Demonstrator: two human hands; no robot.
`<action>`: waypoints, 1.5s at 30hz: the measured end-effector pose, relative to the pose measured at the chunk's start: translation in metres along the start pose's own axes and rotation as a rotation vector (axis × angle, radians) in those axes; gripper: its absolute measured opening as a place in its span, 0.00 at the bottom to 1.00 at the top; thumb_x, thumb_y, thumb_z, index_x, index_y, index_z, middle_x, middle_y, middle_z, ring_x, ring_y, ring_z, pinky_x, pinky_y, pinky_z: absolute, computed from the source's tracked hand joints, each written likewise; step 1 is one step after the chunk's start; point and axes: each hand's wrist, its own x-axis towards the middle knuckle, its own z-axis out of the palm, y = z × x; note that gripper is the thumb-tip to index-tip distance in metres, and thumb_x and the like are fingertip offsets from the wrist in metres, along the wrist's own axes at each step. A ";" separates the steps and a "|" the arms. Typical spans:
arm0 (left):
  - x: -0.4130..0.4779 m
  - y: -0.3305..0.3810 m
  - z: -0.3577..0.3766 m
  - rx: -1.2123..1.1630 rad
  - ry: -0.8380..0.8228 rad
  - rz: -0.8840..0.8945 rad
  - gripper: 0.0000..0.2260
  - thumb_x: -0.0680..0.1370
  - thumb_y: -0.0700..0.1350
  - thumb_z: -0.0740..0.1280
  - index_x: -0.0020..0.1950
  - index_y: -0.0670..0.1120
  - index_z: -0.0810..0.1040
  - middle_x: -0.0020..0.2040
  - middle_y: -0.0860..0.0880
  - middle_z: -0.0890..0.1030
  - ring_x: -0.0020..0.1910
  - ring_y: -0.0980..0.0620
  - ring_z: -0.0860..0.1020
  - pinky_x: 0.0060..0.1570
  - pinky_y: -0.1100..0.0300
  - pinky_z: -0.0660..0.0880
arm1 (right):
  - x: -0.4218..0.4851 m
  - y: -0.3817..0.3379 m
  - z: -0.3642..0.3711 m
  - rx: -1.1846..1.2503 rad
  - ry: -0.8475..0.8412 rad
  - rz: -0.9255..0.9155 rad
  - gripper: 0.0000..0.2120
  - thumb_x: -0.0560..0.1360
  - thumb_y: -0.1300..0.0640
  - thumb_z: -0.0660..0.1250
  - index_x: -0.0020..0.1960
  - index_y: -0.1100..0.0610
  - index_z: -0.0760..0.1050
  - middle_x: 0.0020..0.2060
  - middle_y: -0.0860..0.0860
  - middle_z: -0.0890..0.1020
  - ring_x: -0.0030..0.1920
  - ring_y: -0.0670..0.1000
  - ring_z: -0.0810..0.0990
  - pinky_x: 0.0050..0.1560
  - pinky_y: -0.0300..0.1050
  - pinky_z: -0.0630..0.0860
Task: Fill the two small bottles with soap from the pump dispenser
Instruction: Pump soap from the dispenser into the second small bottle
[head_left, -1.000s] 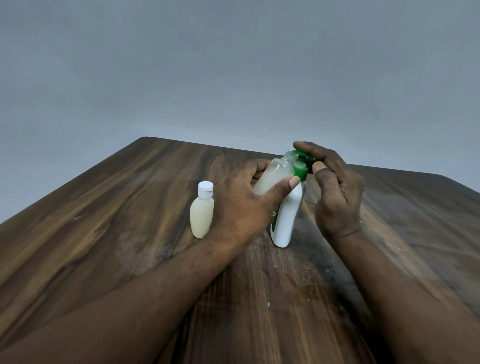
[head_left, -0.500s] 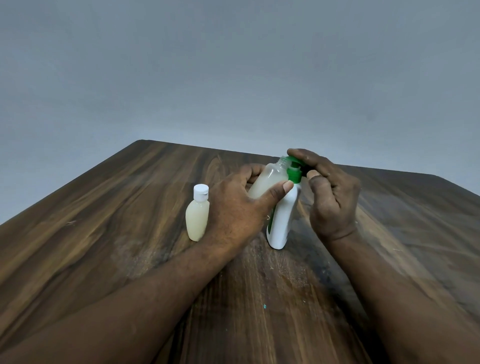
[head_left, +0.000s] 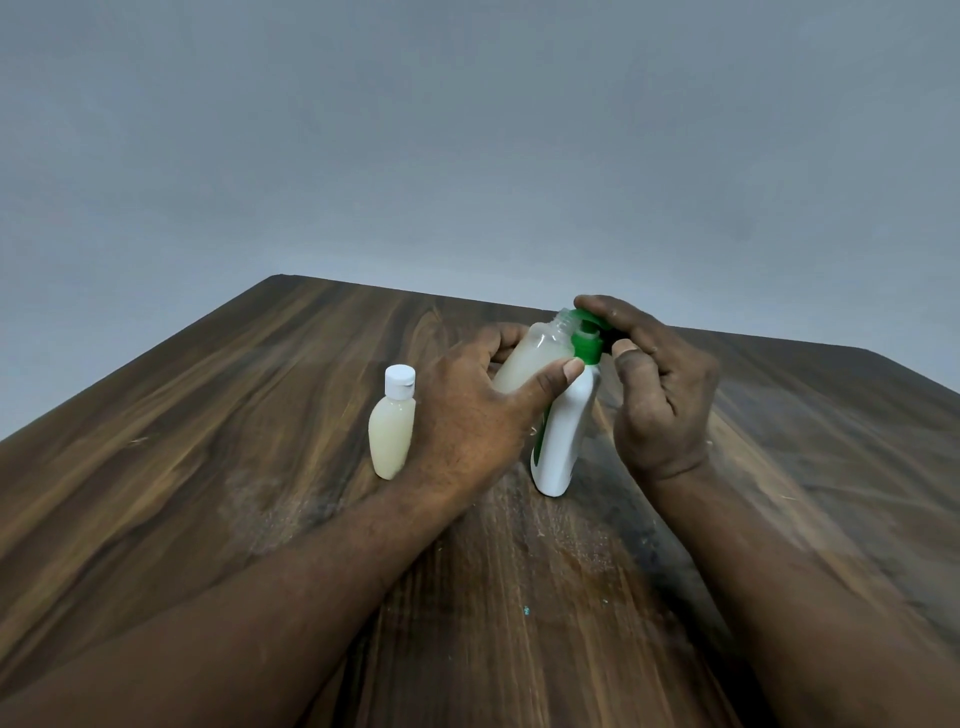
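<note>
A plain grey wall backs a dark wooden bench (head_left: 208, 467); the left grip (head_left: 467, 415) curls round the uncapped small bottle (head_left: 530, 358), tilting it so its mouth meets the nozzle; the right grip (head_left: 660, 395) curls over the green pump head (head_left: 587, 348) of the white dispenser (head_left: 563, 441), seemingly to press it; the capped bottle (head_left: 392, 431), apparently full, stands just left, out of the way.
</note>
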 end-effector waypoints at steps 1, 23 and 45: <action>0.000 0.000 0.000 0.006 0.000 0.001 0.24 0.73 0.63 0.77 0.63 0.52 0.82 0.52 0.60 0.82 0.50 0.57 0.83 0.45 0.49 0.86 | 0.000 0.000 -0.001 -0.011 -0.004 -0.007 0.23 0.77 0.60 0.57 0.62 0.64 0.85 0.57 0.56 0.88 0.59 0.55 0.86 0.57 0.63 0.83; 0.002 0.001 0.000 -0.008 0.004 0.011 0.22 0.73 0.64 0.76 0.62 0.54 0.82 0.51 0.61 0.82 0.49 0.57 0.84 0.43 0.49 0.86 | 0.003 0.000 -0.002 -0.026 -0.011 -0.041 0.24 0.76 0.58 0.57 0.64 0.64 0.84 0.59 0.55 0.87 0.61 0.54 0.86 0.59 0.59 0.83; 0.002 0.006 -0.003 0.037 -0.001 0.022 0.23 0.74 0.63 0.76 0.64 0.54 0.82 0.49 0.66 0.78 0.51 0.63 0.80 0.50 0.56 0.84 | 0.003 -0.003 -0.002 -0.028 -0.035 -0.047 0.24 0.77 0.58 0.59 0.68 0.64 0.82 0.64 0.55 0.85 0.65 0.53 0.84 0.63 0.60 0.81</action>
